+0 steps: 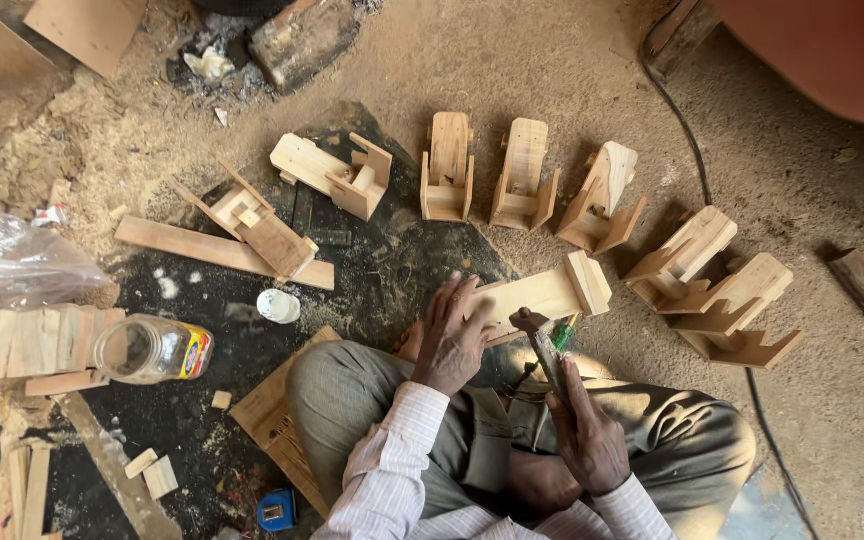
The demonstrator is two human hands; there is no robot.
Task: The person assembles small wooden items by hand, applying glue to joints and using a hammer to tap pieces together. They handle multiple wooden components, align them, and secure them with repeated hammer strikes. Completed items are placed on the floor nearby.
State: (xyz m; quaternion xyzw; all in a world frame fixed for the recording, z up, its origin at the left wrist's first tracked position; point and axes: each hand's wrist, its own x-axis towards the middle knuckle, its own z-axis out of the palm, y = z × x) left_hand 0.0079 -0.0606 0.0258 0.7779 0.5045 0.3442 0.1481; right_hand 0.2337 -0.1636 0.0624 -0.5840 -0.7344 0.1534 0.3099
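Left hand (452, 335) lies flat, fingers spread, pinning the wooden piece (542, 295) to the floor just past his knee. Right hand (584, 425) fingers wrap the hammer (542, 345) handle. Wood looks light, stiff; best held by its long flat board.

L hand (452, 335) on wood piece (542, 295) | R hand (587, 435) w/ hammer (544, 345) beside | jar (152, 350) far left
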